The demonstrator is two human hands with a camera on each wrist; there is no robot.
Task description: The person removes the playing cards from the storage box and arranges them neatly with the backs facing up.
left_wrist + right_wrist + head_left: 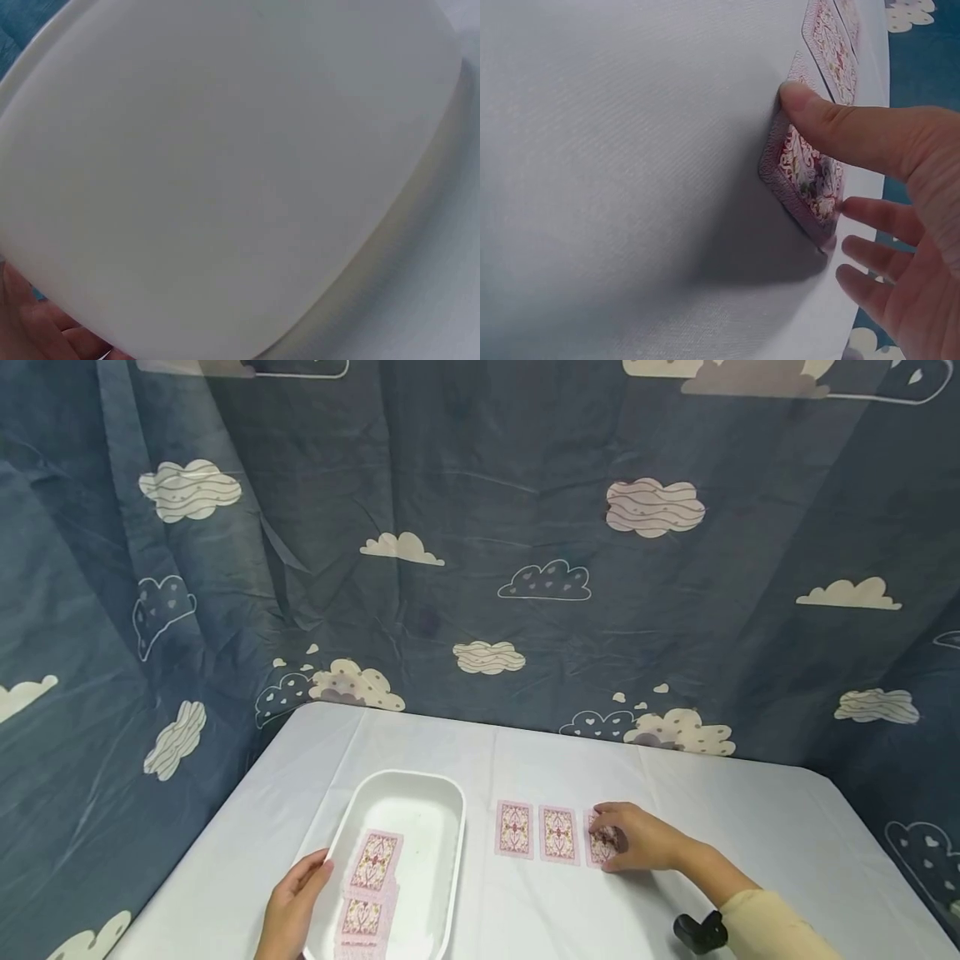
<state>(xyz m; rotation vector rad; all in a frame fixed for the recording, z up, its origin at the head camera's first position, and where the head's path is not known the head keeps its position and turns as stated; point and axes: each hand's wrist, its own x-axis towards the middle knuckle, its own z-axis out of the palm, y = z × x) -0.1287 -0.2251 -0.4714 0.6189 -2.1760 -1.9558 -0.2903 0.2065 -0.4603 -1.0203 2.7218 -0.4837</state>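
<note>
My left hand (295, 902) grips the left rim of a white plastic tray (457, 860), with the thumb over the edge. Several playing cards (375, 860), red-patterned backs up, lie overlapping inside the tray. In the left wrist view the tray's smooth outer surface (225, 172) fills most of the picture, and the fingers curl at its edge. On the table, my right hand (637, 837) holds a playing card (802, 172) by its opposite edges between thumb and fingers. It is the rightmost of three cards in a row, beside the middle card (559, 835) and the left card (514, 829).
A white cloth (540, 910) covers the table. Behind it hangs a dark blue curtain (480, 527) printed with clouds. A black device (701, 932) sits at the right wrist, below a pale yellow sleeve (772, 927).
</note>
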